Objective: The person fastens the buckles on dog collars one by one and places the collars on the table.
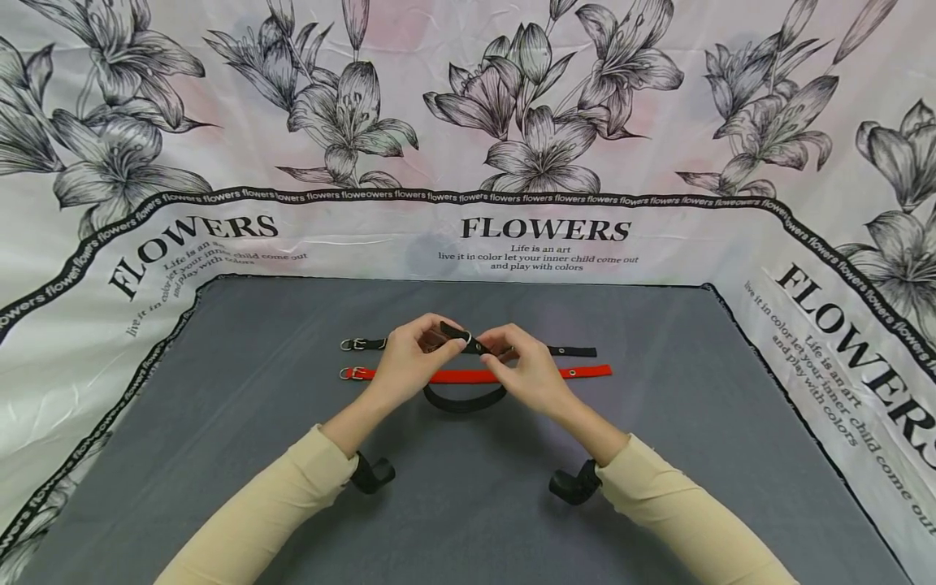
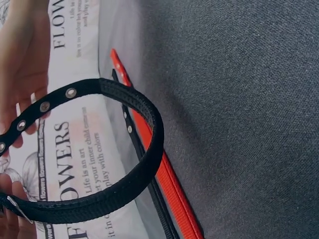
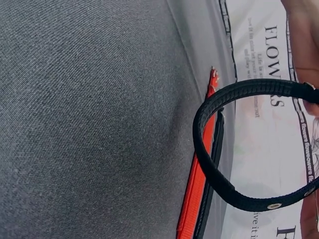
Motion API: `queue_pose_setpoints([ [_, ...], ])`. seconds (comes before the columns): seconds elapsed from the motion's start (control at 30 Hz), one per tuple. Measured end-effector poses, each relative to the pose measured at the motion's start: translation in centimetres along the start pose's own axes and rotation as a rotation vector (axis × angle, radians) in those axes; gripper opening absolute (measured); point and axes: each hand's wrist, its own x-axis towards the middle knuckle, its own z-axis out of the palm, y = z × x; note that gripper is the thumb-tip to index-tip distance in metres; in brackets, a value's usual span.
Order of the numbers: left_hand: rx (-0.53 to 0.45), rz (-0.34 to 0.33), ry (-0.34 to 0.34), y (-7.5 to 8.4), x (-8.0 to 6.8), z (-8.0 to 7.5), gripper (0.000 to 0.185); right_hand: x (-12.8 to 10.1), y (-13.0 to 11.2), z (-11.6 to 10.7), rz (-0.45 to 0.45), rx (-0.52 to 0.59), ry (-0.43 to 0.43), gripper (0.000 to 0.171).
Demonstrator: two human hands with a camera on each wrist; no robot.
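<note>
I see the left hand (image 1: 405, 357) pinching the buckle end of a black collar (image 1: 464, 400), fingers curled on it. The collar loops above the grey cloth (image 1: 468, 487), over 2 flat straps: a black strap (image 1: 570, 351) and a red strap (image 1: 468, 375). The right hand (image 1: 522, 370) pinches the collar's holed end.

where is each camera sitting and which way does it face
Head: worn high, facing forward and down at the grey mat; shows both sleeved forearms, the left hand and right hand holding a looped black collar above a flat red collar and a flat black collar.
Left wrist: looks past that hand's fingers along the mat at the loop.
Right wrist: looks the opposite way along the mat; only fingers at the right edge.
Shared: both wrist views show the loop, the red collar and the flat black one.
</note>
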Motion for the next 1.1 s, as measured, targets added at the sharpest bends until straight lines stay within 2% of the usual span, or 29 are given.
queue_pose_setpoints([
  [0.2,0.028,0.066,0.004,-0.1,-0.1,0.3,0.014,0.2,-1.2,-0.1,0.0,0.01,0.011,0.021],
  [0.4,-0.093,0.025,0.04,0.2,-0.1,0.1,0.016,0.3,-3.8,-0.8,-0.001,0.01,0.03,0.019],
  [0.5,-0.126,0.029,0.054,1.5,-0.4,-0.3,0.018,0.4,-4.0,-0.9,0.002,0.013,0.038,0.019],
  [0.63,-0.111,0.025,0.062,3.1,-0.7,-0.8,0.02,0.5,-4.1,-0.9,0.019,0.016,0.029,0.02],
  [0.73,-0.098,0.004,0.058,3.5,-0.8,-0.9,0.02,0.5,-4.2,-0.9,0.023,0.009,0.021,0.022],
  [0.93,-0.108,-0.023,0.031,3.6,-0.9,-0.7,0.019,0.8,-4.8,-0.9,0.03,0.031,0.03,0.026],
  [1.1,-0.11,-0.009,0.01,3.6,-0.8,-0.6,0.02,1.2,-5.4,-0.8,0.05,0.056,0.03,0.028],
])
